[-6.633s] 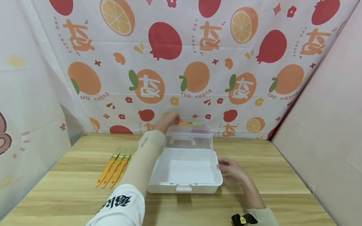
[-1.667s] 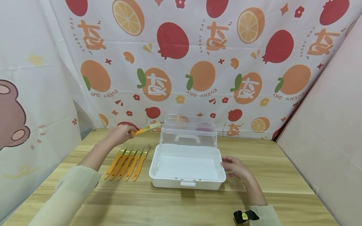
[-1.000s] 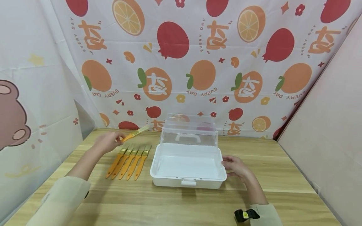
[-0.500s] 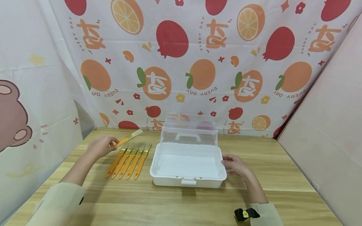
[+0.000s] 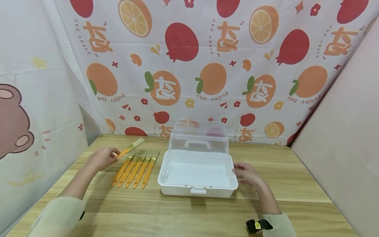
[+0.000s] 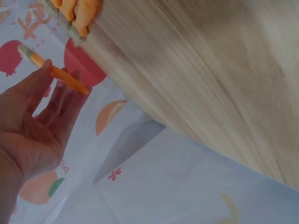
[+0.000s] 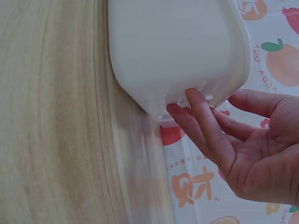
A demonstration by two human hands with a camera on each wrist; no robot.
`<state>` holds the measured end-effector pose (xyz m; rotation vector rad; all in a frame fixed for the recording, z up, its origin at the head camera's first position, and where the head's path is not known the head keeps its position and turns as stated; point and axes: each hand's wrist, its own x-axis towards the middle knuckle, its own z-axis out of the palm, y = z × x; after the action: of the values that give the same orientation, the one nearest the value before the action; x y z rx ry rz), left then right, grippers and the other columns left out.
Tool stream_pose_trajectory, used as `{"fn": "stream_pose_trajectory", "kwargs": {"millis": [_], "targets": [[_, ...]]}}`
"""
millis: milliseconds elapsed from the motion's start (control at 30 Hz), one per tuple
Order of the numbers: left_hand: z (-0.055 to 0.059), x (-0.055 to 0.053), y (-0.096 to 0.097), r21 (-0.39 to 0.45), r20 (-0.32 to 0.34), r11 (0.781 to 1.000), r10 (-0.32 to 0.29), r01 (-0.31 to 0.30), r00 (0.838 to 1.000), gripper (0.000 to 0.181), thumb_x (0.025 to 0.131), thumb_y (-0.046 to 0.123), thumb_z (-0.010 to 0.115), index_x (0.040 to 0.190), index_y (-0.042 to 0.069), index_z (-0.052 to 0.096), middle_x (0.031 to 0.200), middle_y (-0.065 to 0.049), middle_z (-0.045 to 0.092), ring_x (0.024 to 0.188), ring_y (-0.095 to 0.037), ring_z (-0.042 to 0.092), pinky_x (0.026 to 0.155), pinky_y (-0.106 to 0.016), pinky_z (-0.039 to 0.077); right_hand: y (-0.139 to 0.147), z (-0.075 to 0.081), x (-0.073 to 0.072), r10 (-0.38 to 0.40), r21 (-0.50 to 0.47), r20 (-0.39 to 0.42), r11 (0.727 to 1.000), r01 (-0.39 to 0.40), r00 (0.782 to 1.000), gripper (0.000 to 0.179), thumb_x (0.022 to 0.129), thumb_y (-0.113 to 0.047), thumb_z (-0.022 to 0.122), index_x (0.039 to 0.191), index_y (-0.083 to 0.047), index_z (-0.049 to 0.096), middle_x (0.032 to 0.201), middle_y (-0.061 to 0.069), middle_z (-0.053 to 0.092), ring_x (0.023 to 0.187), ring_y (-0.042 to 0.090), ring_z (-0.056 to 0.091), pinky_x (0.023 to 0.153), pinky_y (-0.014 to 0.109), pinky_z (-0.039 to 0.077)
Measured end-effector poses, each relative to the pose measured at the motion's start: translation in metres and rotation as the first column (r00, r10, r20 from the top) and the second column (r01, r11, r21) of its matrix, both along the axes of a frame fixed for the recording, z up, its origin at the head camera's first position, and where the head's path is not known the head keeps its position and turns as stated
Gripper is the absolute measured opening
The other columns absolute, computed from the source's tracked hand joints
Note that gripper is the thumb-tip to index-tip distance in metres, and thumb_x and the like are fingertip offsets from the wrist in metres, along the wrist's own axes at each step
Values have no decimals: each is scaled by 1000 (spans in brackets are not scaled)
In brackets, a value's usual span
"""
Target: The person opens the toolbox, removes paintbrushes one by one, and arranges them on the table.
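Observation:
My left hand (image 5: 102, 158) pinches a flat paintbrush (image 5: 128, 148) by its orange handle, between thumb and fingers. Its pale bristles point up and right in the head view; the left wrist view also shows the brush (image 6: 60, 73). Beside that hand, several like paintbrushes (image 5: 136, 171) lie in a row on the table, bristles toward the back. An open white box (image 5: 198, 192) with a clear raised lid (image 5: 197, 131) stands to their right, nothing inside. My right hand (image 5: 248, 174) touches the box's right side, relaxed fingertips (image 7: 194, 95) against the outer wall near the rim.
The wooden table (image 5: 177, 220) runs back to a fruit-patterned cloth (image 5: 189, 65). White cloth walls (image 5: 44, 98) close off the left and right sides. A latch (image 5: 197, 191) sits on the box's front.
Over the last two seconds my left hand has drawn the paintbrush leftward and lower, away from the lid. Earlier that hand was behind the lid with a brush. The right hand stays on the box.

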<state>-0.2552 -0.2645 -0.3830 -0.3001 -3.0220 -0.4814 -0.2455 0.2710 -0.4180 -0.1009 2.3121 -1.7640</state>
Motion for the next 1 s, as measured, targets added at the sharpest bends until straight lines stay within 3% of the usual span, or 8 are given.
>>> {"fn": "stream_pose_trajectory", "kwargs": {"millis": [233,400,700,1000], "targets": [[-1,3,-5,25,42,999,19,-20,999,23,80,9,65,100,-3,63,82,-13,65,69,-25,60,53,-38,44,-1,0,0,-12,-2,7,1000,12,1000,42,93,-10,51,128,10,42,112,18,56,94,30,57,69,41,52],[-3,7,-8,135,118,990,33,-49,992,24,82,6,61,102,-7,61,83,-15,65,56,-16,55,47,-34,45,-1,2,1,-1,2,5,1000,1,1000,42,93,-11,51,128,11,41,114,20,55,93,28,58,69,42,51],[-5,20,-11,272,289,946,94,-176,953,28,84,8,61,105,-10,56,87,-18,64,69,-21,57,52,-39,50,2,1,3,6,7,6,1000,-6,1000,42,93,-11,51,128,10,42,113,19,56,94,29,57,69,41,51],[-16,19,-17,375,383,885,125,-277,915,33,85,10,65,107,-10,51,79,-10,55,72,-23,54,55,-38,50,4,-2,2,5,1,3,1000,-5,1000,43,92,-11,52,128,10,42,114,19,55,95,30,57,69,41,51]]}}
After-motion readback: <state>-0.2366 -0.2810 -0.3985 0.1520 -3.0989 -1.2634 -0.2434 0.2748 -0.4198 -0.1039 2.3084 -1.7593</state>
